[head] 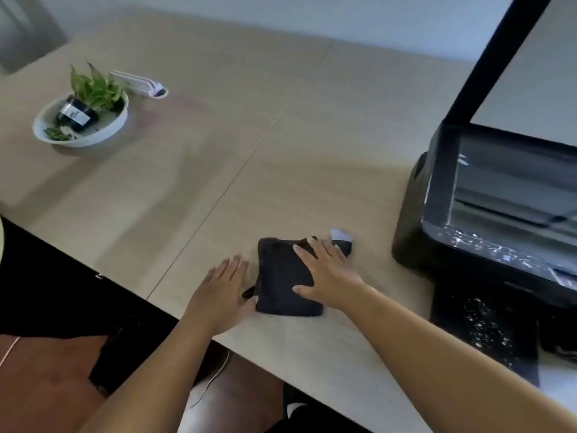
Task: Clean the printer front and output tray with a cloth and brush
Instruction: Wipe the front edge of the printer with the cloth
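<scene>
A folded black cloth (281, 276) lies on the wooden table near its front edge. My right hand (327, 276) rests flat on the cloth's right part, fingers straight. My left hand (221, 292) lies flat beside the cloth's left edge, its thumb touching the cloth. Just beyond my right fingertips sits a small brush (342, 240) with a white and black head, partly hidden by the hand. The black printer (487, 214) stands at the right with its lid raised; white specks dot its front panel and the output tray (487, 332).
A white bowl (103, 131) holding a small potted plant sits at the far left of the table (187, 170). A white object (142, 84) lies behind it. A seam runs diagonally across the tabletop. Wooden floor and cables show below the table's front edge.
</scene>
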A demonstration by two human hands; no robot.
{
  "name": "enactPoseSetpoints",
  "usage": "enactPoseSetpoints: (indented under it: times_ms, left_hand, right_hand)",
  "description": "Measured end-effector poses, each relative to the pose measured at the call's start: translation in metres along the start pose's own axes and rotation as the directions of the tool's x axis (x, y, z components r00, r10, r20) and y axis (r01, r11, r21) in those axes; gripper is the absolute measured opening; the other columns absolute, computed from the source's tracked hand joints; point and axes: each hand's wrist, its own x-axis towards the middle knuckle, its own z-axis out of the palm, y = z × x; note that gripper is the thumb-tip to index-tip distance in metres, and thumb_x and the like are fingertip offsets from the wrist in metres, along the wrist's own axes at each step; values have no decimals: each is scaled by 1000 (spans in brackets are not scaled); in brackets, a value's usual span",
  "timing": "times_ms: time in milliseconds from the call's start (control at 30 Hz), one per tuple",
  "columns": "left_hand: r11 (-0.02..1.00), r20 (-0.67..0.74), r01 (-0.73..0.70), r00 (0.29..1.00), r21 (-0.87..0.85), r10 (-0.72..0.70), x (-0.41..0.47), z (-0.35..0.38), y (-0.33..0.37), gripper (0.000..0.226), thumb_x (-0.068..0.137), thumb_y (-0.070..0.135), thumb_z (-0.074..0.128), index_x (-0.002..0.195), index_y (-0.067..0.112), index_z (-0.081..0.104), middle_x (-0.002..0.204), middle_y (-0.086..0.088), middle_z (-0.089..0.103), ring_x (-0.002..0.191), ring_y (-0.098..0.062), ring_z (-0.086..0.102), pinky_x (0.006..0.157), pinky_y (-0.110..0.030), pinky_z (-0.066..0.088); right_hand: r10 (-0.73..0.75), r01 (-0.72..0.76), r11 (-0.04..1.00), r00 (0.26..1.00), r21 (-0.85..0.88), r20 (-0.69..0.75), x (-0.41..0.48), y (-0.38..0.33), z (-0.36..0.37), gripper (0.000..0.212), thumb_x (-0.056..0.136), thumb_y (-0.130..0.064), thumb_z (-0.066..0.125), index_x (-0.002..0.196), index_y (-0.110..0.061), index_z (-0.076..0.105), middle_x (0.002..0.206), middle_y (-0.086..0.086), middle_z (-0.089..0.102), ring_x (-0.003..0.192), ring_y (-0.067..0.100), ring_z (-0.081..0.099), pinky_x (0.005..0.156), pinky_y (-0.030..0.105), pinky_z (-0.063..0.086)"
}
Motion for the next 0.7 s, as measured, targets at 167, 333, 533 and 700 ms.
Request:
enactPoseSetpoints:
  times_ms: [167,333,533,700]
  left_hand:
    - [999,13,-15,1000,-38,15,5,21,-26,86,82,65,9,155,21,-3,163,5,-9,150,-15,-6,119,-34,-2]
    - [998,-41,-58,998,-38,56,9,26,-33,82,82,58,1,155,20,1,161,6,-10,149,-15,-8,117,-31,-7]
    - [988,-72,-76,995,-132,67,11,26,-40,76,88,57,9,154,22,17,162,10,4,149,-10,0,120,-30,1]
    - [978,-103,-133,988,-157,118,26,-1,-37,74,91,62,16,147,20,39,153,7,36,142,-10,29,115,-30,26]
  right_hand:
    - [3,0,998,999,-69,41,28,-19,36,99,78,-76,48,150,-39,-9,160,5,-15,145,32,-20,116,56,-7]
    - [-2,4,990,1000,-144,15,38,-31,56,91,78,-76,45,151,-39,4,161,5,-4,146,37,-6,112,60,-6]
    - [3,-7,997,998,-77,-60,26,-41,54,51,95,-40,47,141,-23,35,139,10,36,120,34,39,93,43,34]
    - [43,-40,999,996,32,-80,8,-41,59,28,94,-15,46,123,-13,48,119,16,47,101,36,50,66,39,32]
